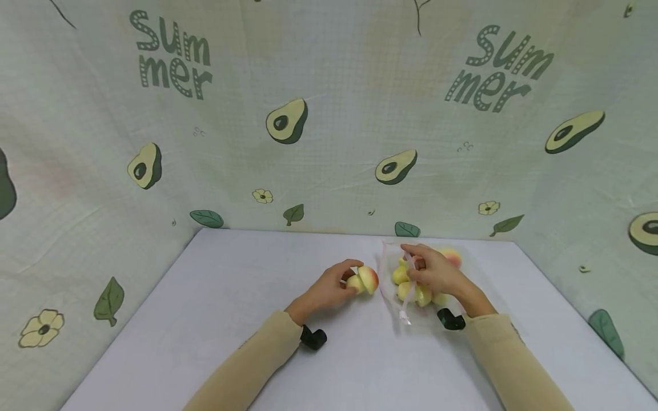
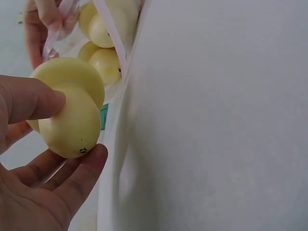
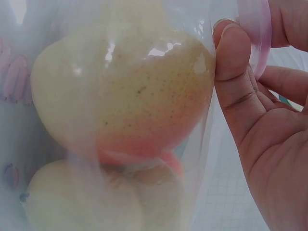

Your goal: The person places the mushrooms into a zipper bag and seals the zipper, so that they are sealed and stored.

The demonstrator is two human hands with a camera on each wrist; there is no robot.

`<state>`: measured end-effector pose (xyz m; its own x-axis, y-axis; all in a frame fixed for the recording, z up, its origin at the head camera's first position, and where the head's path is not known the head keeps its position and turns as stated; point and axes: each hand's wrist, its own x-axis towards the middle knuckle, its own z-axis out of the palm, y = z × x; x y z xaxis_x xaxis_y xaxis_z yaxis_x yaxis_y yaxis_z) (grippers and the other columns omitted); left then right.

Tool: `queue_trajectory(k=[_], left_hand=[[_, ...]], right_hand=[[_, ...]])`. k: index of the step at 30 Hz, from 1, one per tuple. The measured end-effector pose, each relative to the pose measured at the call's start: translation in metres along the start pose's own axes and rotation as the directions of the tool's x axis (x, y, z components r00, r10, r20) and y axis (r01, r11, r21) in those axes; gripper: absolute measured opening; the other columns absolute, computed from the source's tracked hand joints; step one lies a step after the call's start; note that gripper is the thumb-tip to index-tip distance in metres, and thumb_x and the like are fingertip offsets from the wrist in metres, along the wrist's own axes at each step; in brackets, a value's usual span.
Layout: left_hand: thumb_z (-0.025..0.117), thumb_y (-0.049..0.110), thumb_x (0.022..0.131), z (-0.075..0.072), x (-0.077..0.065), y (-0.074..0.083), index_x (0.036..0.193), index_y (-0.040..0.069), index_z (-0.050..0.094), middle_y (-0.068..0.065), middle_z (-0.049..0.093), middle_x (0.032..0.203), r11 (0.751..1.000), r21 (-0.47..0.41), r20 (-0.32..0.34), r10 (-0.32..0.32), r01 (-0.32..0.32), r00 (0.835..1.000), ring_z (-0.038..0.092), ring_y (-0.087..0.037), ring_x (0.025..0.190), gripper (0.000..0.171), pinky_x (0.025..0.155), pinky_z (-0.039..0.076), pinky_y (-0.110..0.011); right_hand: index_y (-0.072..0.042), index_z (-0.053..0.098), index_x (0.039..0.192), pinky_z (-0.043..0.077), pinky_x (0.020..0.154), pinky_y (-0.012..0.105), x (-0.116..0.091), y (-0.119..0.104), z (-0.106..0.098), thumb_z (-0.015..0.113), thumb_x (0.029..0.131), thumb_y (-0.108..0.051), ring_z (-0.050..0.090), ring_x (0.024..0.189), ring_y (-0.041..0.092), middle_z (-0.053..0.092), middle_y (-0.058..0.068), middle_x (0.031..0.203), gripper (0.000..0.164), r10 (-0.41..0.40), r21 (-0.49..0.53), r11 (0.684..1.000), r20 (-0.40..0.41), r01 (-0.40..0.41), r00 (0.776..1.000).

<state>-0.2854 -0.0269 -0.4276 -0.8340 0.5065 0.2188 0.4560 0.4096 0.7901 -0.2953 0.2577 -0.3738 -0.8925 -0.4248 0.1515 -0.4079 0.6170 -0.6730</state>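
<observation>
My left hand grips two toy fruits at the bag's left side: a pale yellow one with a small dark mark at its end, and a yellow-and-red one against it. Its thumb presses on the pale yellow fruit. With my right hand I pinch the pink-edged rim of a clear zip bag, thumb and fingers on either side of the rim. Inside the bag lie several yellow fruits and a larger yellow-and-pink one, seen through the plastic.
The bag lies on a white table, right of its middle. Behind and at both sides hangs a pale cloth printed with avocados, leaves and lettering. A small black device is strapped at each wrist.
</observation>
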Motion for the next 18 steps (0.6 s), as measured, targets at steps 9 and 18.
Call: queue_trajectory(k=[9,18], left_hand=[[0.066,0.002,0.084,0.012,0.008,0.005,0.134,0.015,0.050,-0.004,0.060,0.105,0.998,0.062,0.033,-0.010,0.008,0.999,0.057,-0.015,0.095,0.054,0.077,0.048,-0.021],[0.065,0.003,0.084,0.019,0.012,0.011,0.134,0.017,0.050,-0.004,0.060,0.106,0.996,0.088,0.045,-0.020,0.016,0.999,0.057,-0.015,0.093,0.055,0.075,0.047,-0.022]], right_hand=[[0.000,0.044,0.140,0.042,0.054,0.024,-0.002,-0.002,0.000,0.068,0.083,-0.004,0.046,0.071,0.018,0.048,0.010,0.094,0.062,0.009,0.002,1.000,0.002,-0.009,1.000],[0.004,0.042,0.140,0.040,0.053,0.023,-0.004,-0.009,0.000,0.067,0.083,0.000,0.045,0.068,0.017,0.048,0.013,0.095,0.062,-0.007,0.015,1.000,0.002,0.007,1.000]])
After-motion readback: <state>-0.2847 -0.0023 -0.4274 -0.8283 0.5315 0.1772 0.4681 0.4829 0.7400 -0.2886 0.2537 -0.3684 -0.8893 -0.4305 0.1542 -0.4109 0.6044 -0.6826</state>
